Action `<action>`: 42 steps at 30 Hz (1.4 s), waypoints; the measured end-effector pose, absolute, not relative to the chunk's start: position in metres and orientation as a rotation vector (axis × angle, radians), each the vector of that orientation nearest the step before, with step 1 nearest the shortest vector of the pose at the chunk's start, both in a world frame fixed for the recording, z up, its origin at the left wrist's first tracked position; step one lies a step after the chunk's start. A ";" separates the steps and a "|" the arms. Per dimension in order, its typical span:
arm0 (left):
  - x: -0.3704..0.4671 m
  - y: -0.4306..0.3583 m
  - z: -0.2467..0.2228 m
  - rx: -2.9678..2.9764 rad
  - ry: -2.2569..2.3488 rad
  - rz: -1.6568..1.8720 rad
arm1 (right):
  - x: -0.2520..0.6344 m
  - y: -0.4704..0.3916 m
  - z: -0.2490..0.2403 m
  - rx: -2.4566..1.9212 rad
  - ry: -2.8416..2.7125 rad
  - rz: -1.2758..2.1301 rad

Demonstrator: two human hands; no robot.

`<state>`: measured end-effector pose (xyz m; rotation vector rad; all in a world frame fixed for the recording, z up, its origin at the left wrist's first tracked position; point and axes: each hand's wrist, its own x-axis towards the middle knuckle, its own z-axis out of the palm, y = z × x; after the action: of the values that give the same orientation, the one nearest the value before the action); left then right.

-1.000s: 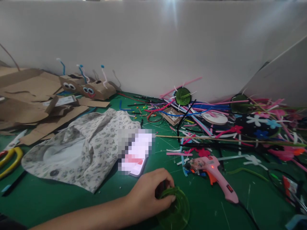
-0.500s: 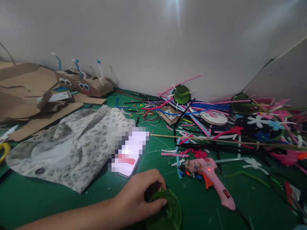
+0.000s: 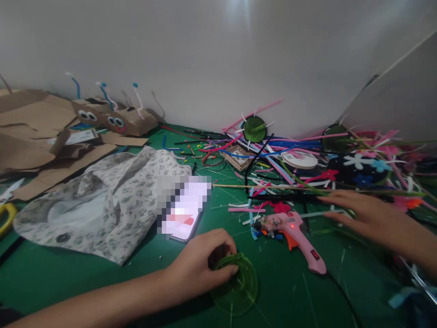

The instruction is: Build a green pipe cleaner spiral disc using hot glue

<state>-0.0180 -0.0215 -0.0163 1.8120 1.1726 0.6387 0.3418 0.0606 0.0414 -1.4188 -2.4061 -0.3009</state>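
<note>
At the bottom middle, my left hand [image 3: 211, 259] is closed, thumb and fingers pinching a coiled green pipe-cleaner disc [image 3: 241, 296] near its middle. The disc lies low over the green table. Over at the right, my right hand [image 3: 362, 218] reaches in above the pile of pipe cleaners, slightly blurred. Its fingers are stretched out, thumb apart from them, close to a green pipe cleaner [image 3: 303, 182] and a clear glue stick [image 3: 319, 213]. Between the hands lies a pink hot glue gun [image 3: 309, 255] with a red light on and its nozzle pointing left.
A lit phone [image 3: 186, 214] lies beside a patterned cloth [image 3: 116, 209]. Cardboard pieces [image 3: 30, 155] and brown snail-like figures [image 3: 133, 123] stand back left. Yellow-handled scissors [image 3: 7, 218] lie at the left edge. A green disc [image 3: 254, 129] leans by the wall [image 3: 191, 59].
My right hand has come into view from the right, over the pipe cleaners. My left hand keeps its pinch on the green disc. The view has shifted slightly.
</note>
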 end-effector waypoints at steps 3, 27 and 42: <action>-0.017 -0.022 -0.017 1.798 1.181 0.642 | 0.317 0.065 0.034 -1.259 -2.496 -0.247; -0.016 -0.022 -0.016 1.752 1.110 0.728 | 0.198 0.039 0.053 -1.591 -2.503 -0.026; -0.016 -0.020 -0.017 1.745 1.110 0.722 | 0.157 0.111 0.033 -1.588 -2.709 0.179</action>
<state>-0.0159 -0.0202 -0.0166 1.7446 1.1101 0.7218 0.1575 0.1109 0.0325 -1.5876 -2.7090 0.1792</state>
